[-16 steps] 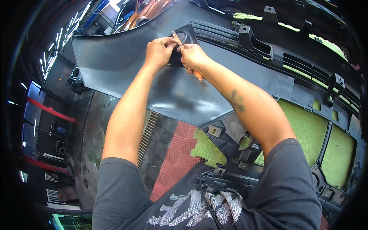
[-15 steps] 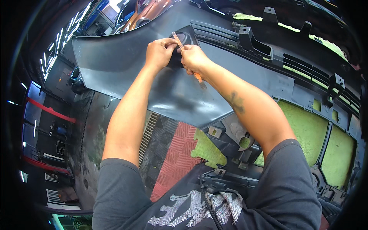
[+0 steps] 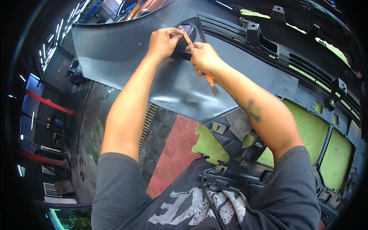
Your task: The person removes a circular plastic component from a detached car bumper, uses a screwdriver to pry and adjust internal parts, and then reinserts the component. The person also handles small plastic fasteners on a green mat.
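My right hand (image 3: pixel 206 58) is closed around a slim orange tool (image 3: pixel 210 79) with a pale, clear-looking upper end and a flat greyish lower end; its exact kind is unclear. My left hand (image 3: pixel 165 43) is pinched at the tool's upper end. Whether its fingertips grip the tool or some small thing beside it is hidden. Both hands are over a large dark grey car body panel (image 3: pixel 115 50), close to a black piece with a rounded recess (image 3: pixel 188 28) by the panel's slatted section.
Right of the panel lies a black slatted plastic part (image 3: pixel 260 40) with upright brackets. Black frames with green backing (image 3: pixel 337 165) lie at the lower right. Below are red floor tiles (image 3: pixel 174 149) and a floor grate (image 3: pixel 147 126). An orange car (image 3: pixel 147 9) stands beyond.
My right hand has moved slightly right and down in the picture, exposing more of the orange tool at both ends. My left hand stays near its upper end. The view has shifted a little.
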The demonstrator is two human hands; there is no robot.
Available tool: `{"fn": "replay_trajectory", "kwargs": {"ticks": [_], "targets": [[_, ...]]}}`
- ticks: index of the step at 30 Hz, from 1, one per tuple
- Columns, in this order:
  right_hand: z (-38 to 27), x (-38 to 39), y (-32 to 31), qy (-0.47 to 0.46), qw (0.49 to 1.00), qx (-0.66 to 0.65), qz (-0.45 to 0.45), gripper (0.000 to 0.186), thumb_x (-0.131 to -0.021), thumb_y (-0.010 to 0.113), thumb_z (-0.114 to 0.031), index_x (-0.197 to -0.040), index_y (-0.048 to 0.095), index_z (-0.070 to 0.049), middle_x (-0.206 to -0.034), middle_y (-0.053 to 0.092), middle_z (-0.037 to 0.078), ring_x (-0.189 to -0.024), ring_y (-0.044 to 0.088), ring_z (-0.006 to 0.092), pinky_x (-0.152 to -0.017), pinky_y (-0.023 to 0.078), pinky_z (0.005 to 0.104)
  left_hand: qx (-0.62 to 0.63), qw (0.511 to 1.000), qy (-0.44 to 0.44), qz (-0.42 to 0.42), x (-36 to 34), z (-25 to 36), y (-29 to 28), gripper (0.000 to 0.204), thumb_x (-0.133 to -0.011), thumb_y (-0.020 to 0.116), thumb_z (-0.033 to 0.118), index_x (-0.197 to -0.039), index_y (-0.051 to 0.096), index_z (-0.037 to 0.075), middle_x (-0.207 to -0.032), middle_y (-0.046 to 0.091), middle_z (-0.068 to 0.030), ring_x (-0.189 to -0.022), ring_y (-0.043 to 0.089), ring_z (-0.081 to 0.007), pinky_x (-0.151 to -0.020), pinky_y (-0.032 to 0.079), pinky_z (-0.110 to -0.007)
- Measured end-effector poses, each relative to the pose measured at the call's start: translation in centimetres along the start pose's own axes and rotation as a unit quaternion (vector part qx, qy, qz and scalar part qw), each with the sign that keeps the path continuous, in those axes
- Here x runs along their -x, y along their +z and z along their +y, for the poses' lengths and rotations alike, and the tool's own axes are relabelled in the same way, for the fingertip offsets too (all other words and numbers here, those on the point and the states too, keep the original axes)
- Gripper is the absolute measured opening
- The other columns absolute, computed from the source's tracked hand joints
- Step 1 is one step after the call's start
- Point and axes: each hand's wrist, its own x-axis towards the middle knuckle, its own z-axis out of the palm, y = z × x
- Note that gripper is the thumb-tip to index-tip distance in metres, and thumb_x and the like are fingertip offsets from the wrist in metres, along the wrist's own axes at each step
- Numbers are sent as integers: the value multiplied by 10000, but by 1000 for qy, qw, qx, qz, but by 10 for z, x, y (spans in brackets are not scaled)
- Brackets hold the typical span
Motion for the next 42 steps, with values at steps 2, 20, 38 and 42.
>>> {"fn": "replay_trajectory", "kwargs": {"ticks": [2,20,38,42], "targets": [[-7,-6,5,-1,1000,1,14,254,-1019,430,-145,-1122,628,-23,-709,585,97,-443,496,188,-410,387,379,2,999,-32,-23,1,0,1,176,-895,740,172,-1047,812,117,-954,781,-137,-843,770,-252,-777,583,-338],[-6,-9,9,-4,1000,-21,-18,215,-1038,489,-181,-1073,626,-19,-648,552,90,-437,488,192,-399,364,371,-1,1000,-10,-13,5,-17,1,191,-903,756,182,-1068,809,102,-847,784,-90,-701,699,-114,-664,545,-299],[-3,12,1,23,998,-25,-57,296,-1061,407,-163,-1291,530,-24,-637,415,-23,-463,350,87,-408,304,289,32,999,-13,-16,2,-13,-3,194,-895,771,180,-1069,814,106,-801,766,-63,-692,676,-96,-654,537,-297],[-4,-33,3,-7,998,-51,-34,249,-1012,438,-119,-1189,597,-45,-634,494,43,-440,430,142,-394,331,324,-4,1000,-12,-25,-7,-15,0,196,-895,775,185,-1073,816,115,-808,768,-61,-674,662,-91,-639,531,-293]]}}
